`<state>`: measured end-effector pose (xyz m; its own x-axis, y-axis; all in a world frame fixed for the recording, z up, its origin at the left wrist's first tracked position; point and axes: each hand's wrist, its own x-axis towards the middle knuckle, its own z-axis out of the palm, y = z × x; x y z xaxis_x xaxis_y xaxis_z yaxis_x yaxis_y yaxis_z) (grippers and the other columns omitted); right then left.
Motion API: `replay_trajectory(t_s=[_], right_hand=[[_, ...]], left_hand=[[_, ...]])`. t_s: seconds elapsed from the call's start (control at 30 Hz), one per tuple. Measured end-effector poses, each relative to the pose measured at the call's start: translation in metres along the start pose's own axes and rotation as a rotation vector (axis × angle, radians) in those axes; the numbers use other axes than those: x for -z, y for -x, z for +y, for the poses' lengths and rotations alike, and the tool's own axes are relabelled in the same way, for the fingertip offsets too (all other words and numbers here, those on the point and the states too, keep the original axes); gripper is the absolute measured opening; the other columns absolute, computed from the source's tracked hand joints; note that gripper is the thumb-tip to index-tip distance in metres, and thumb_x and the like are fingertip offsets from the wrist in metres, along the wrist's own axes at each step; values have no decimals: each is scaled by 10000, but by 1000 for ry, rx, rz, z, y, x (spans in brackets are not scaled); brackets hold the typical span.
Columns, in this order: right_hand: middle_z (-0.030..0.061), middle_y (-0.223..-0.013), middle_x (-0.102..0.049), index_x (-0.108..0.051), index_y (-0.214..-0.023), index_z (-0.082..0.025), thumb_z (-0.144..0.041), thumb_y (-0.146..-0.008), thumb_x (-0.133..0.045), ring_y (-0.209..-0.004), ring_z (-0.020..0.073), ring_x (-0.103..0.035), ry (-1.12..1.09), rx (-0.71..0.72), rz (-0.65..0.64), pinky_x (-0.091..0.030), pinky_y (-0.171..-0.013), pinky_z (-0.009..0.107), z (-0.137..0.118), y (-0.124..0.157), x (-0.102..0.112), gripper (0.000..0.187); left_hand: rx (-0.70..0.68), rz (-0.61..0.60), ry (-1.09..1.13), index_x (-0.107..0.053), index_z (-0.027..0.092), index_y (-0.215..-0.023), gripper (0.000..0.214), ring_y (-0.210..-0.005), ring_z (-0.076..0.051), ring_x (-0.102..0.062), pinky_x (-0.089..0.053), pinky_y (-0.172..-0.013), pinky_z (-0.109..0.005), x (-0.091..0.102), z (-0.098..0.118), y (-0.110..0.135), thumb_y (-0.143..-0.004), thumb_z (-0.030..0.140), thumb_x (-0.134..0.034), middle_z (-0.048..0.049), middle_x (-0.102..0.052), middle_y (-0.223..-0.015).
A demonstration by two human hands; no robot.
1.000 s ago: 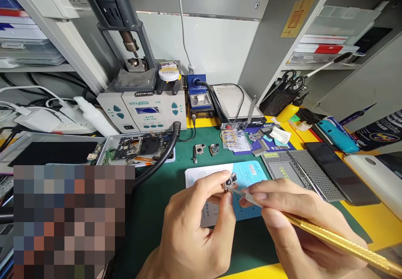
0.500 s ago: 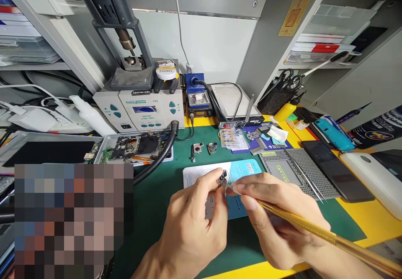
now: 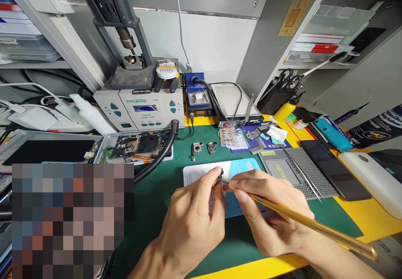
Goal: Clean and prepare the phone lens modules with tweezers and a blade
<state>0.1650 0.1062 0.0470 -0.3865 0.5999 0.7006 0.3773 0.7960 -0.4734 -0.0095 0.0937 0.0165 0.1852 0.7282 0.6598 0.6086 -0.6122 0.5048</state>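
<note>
My left hand (image 3: 196, 212) pinches a small dark part (image 3: 220, 173) between thumb and index finger. It looks like a phone camera module, partly hidden by the fingertips. My right hand (image 3: 273, 212) grips a gold-handled craft knife (image 3: 301, 220) like a pen. The knife's blade meets the part's lower right edge, or comes very close to it. Both hands are held over a white and blue card (image 3: 241, 168). Beyond it, two small camera modules, one on the left (image 3: 197, 148) and one on the right (image 3: 212, 147), lie on the green mat (image 3: 150, 212).
A grey hot-air station (image 3: 141, 107) stands at the back left, its black hose (image 3: 160, 155) crossing the mat. A tray (image 3: 171, 155) holds circuit boards. To the right lie tweezers (image 3: 306, 176) on a perforated plate (image 3: 320, 172), and a dark phone (image 3: 336, 170).
The right hand and knife have shifted slightly left, and the knife's rear end has swung into view. The dark part has turned a little in the left fingers, which still pinch it.
</note>
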Motion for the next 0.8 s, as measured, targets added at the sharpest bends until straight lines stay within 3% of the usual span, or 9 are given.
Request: replay_trajectory(t_s=[0.23, 0.47, 0.57, 0.8], right_hand=[[71, -826, -773, -672, -994, -174, -27, -833, -583, -697, 183, -754, 0, -58, 29, -621, -612, 272, 1, 0, -3, 235], [76, -819, -782, -701, -1029, -172, -1, -800, -593, -683, 208, -755, -62, -27, 135, -623, -590, 303, -4, -5, 3, 305], [62, -813, -779, -715, -1027, -184, -11, -824, -592, -711, 221, -759, -81, -77, 200, -634, -639, 341, -3, 1, 5, 295], [65, -808, -766, -721, -1016, -198, -31, -835, -580, -732, 237, -756, -108, -125, 202, -629, -639, 363, -5, 9, 12, 284]], left_hand=[[81, -56, 156, -594, 164, -1209, 324, -781, -151, -786, -626, -732, -239, 4, -4, -3, -911, 38, -603, -30, -808, -953], [136, -85, 272, -602, 183, -1220, 340, -829, -139, -785, -620, -762, -217, 7, 0, -6, -913, 35, -602, -11, -801, -944], [172, -75, 355, -606, 195, -1216, 342, -816, -116, -780, -618, -773, -186, 9, 4, -8, -915, 35, -596, 0, -802, -944], [225, -35, 408, -629, 199, -1205, 326, -769, -78, -770, -596, -712, -111, 13, 9, -13, -910, 62, -608, 26, -805, -924]])
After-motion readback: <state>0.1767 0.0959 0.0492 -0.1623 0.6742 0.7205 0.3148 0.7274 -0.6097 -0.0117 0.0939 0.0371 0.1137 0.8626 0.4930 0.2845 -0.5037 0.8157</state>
